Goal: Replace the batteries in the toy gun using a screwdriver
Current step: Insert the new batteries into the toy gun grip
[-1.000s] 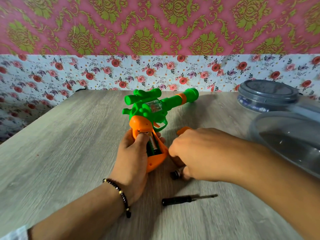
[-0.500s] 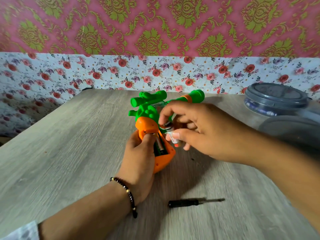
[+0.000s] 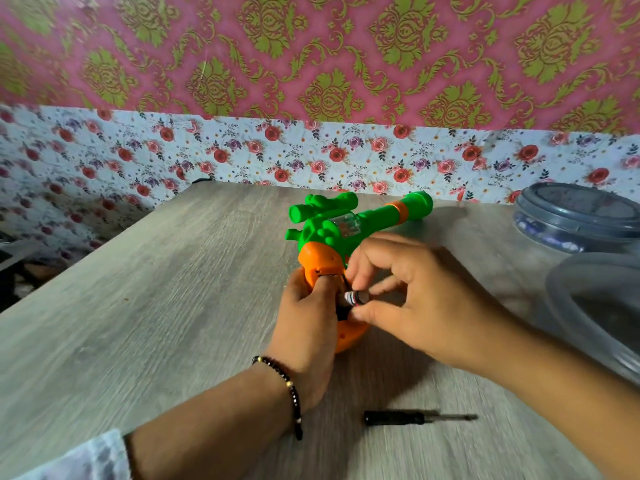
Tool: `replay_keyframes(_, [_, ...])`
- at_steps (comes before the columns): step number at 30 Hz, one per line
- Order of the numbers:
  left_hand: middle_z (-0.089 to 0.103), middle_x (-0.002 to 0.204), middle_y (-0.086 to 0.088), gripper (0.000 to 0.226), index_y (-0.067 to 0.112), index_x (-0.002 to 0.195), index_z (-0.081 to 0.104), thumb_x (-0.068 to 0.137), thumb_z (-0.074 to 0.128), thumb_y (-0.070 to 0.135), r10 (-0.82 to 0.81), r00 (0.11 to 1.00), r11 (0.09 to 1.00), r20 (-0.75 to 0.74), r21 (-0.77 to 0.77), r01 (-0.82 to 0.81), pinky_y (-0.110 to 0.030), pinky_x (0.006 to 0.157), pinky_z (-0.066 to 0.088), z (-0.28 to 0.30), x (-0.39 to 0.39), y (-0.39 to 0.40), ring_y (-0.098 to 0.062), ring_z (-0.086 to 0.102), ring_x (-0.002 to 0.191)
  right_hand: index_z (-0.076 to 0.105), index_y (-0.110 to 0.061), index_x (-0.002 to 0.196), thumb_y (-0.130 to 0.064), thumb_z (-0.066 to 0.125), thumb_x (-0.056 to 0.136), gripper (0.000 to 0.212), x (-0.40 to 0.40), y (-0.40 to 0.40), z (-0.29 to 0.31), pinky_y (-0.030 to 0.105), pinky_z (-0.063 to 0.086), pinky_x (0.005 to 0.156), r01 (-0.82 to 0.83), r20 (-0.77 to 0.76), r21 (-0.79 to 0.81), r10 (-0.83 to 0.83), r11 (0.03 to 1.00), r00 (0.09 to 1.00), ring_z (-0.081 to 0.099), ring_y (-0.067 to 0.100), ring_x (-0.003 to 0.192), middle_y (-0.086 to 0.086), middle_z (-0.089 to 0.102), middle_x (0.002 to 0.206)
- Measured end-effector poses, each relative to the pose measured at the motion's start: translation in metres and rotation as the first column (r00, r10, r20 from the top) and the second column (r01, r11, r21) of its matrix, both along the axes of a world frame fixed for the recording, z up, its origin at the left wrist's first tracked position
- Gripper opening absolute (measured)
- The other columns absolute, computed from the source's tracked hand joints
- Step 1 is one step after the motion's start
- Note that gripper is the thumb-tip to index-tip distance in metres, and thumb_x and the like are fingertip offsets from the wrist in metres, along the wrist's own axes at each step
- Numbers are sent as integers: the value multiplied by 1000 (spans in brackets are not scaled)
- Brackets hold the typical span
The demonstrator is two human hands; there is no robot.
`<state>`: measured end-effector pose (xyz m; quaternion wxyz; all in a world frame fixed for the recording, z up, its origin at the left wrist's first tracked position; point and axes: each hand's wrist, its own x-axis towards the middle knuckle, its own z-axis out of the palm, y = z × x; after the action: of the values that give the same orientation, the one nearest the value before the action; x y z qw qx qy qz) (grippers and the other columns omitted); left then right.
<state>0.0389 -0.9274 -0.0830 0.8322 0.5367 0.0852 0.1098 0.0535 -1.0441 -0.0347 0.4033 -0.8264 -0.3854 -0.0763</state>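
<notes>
A green and orange toy gun (image 3: 346,226) lies on the grey wooden table (image 3: 173,306), barrel pointing to the back right. My left hand (image 3: 308,327) grips its orange handle, thumb at the edge of the open battery compartment. My right hand (image 3: 415,299) pinches a small battery (image 3: 355,298) between thumb and fingers, right at the compartment opening. The inside of the compartment is mostly hidden by my fingers. A small black screwdriver (image 3: 415,417) lies on the table near me, tip pointing right.
A round grey plastic container with a lid (image 3: 575,216) stands at the back right. A second translucent container (image 3: 602,306) sits in front of it at the right edge. Floral wallpaper backs the table.
My right hand picked a battery up from the table beside the handle, lifted it over the gun, then brought it down to the compartment opening. My left hand kept its hold on the handle.
</notes>
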Motion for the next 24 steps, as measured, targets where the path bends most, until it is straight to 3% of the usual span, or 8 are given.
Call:
replay_keyframes(2, [60,83,-16,16,6,96,60,95,43,5,7,1000,1000,1,12,-7,-30,62,44,0,-1,0,-24,56,76,55,-25,73,-16,74,63,23,-1,-1,0,34,51,66,2,74,-68,3,998,997,60,10,74,-9,61,80])
replay_keyframes(6, [61,67,-9,21,8,84,57,95,40,5,-33,999,999,7,-27,34,-28,58,44,2,-4,2,-18,58,60,65,-29,83,-22,79,65,24,-1,-3,3,32,49,71,-54,-39,-136,49,989,998,61,8,77,-13,66,81])
replay_keyframes(11, [60,80,-19,17,3,93,60,93,43,4,-13,1000,1000,7,17,13,-33,66,45,1,-3,1,-27,56,77,75,-25,84,-24,71,69,15,1,-7,4,32,51,74,-89,-91,-73,83,993,992,65,10,77,-11,70,85])
replay_keyframes(14, [59,81,-19,18,5,89,59,94,42,4,-17,1000,1000,16,21,17,-31,66,45,1,-3,0,-28,55,79,75,-23,82,-20,72,72,11,0,-6,4,32,52,72,-79,-72,-75,74,994,995,64,8,74,-9,70,84])
replay_keyframes(17, [55,83,-20,17,3,95,58,94,41,4,-26,1000,1000,13,-2,26,-30,63,44,3,-4,1,-27,53,77,75,-24,81,-26,68,71,13,-1,-3,1,31,53,70,-43,-7,-91,43,995,999,63,8,72,-11,69,82])
replay_keyframes(20, [56,74,-17,16,3,92,56,94,41,4,-72,997,994,12,-81,73,-22,50,47,5,-5,3,-19,58,59,74,-19,77,-22,65,71,11,-4,4,-3,17,46,65,23,132,-80,-12,997,991,59,3,70,-11,66,77])
replay_keyframes(22, [53,60,-8,21,8,77,52,94,40,8,-88,996,987,6,-134,88,-16,41,44,5,-6,4,-11,54,45,72,-17,75,-17,63,73,9,-7,8,-7,23,47,65,83,236,-98,-58,992,970,57,7,69,-8,65,74])
replay_keyframes(24, [53,55,-3,31,12,72,52,97,36,20,-114,994,976,6,-185,113,-15,40,43,4,-5,5,-9,53,42,69,-16,72,-14,61,73,8,-9,10,-13,31,48,64,120,297,-83,-91,989,951,58,16,70,-4,65,72])
